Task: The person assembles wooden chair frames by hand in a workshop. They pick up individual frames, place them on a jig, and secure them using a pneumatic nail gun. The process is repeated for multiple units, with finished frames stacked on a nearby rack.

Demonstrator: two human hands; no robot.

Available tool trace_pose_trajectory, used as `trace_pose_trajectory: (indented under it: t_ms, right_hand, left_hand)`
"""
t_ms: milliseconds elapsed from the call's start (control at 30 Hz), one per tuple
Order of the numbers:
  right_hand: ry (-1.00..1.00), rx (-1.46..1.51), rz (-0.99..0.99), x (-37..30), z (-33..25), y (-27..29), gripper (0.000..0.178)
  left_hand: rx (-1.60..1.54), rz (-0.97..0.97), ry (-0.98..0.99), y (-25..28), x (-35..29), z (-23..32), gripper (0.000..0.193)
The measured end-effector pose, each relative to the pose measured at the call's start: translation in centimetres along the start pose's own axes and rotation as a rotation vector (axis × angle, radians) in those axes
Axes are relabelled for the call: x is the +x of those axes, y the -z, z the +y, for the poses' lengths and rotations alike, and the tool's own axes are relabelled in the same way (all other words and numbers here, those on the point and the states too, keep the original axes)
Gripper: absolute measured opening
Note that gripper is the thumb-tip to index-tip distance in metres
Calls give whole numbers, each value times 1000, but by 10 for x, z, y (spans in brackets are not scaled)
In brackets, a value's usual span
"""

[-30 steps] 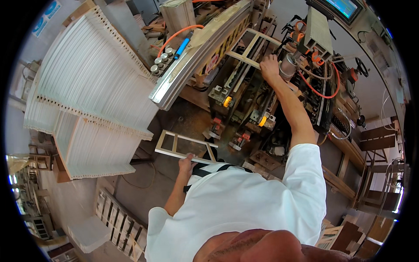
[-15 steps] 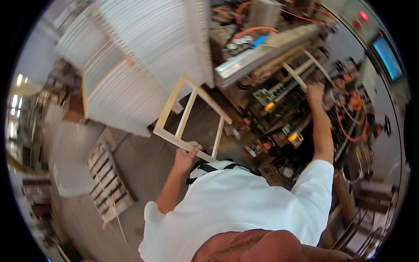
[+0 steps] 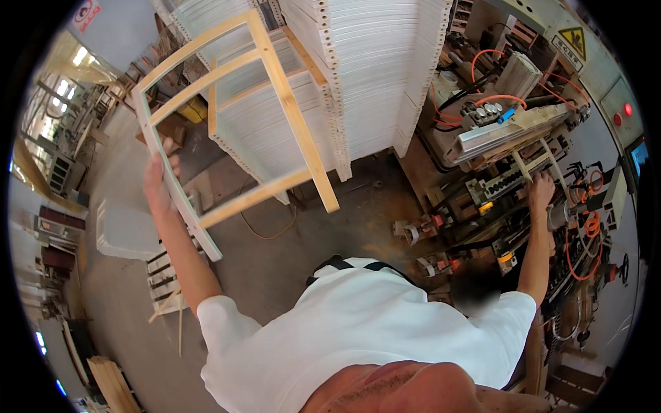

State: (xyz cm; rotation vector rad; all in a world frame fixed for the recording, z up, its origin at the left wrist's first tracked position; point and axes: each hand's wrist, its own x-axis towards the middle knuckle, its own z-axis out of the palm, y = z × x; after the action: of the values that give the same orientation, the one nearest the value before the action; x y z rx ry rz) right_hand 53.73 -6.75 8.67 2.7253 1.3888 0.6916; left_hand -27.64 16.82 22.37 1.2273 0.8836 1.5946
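Observation:
My left hand point(image 3: 161, 180) is raised at the left, wrapped around the pale side rail of a wooden frame point(image 3: 292, 103). The frame hangs tilted in the air, with crossbars between two long rails; its edges are partly white, partly bare wood. On the right, my right hand point(image 3: 540, 191) is closed at the near end of a smaller wooden frame piece point(image 3: 521, 165) lying in the machine point(image 3: 475, 189). Its fingertips are partly hidden.
Tall stacks of white slatted panels point(image 3: 375, 76) stand ahead, behind the held frame. A slatted pallet point(image 3: 162, 275) lies on the floor at left. Orange hoses point(image 3: 568, 251), a metal beam point(image 3: 496, 134) and a control panel with a red light point(image 3: 623, 113) border the right side.
My left hand has swung outward to the left and up, carrying the wooden frame from beside my waist. The right hand stays at the piece in the machine; the view has turned left.

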Motion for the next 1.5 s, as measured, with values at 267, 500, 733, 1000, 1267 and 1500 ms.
trace_pose_trajectory:
  t_ms: [267,500,733,1000,1267,1500]
  right_hand:
    - [56,609,165,-82,-158,69,21]
    - [-115,677,-115,-181,-210,85,20]
    - [-155,605,-14,-226,-191,87,18]
    - [-206,690,-118,-255,-185,130,18]
    - [-305,620,-80,-346,-135,212,22]
    - [-540,390,-157,-459,-100,311,30]
  left_hand:
    - [-180,45,304,45,251,-98,39]
    - [468,-46,353,-49,273,-135,44]
    - [557,-231,340,-23,306,-151,47]
    - [395,-283,405,-17,289,-142,56]
    - [-162,70,421,60,190,-230,68]
    - [469,-129,1017,145,-53,-434,37]
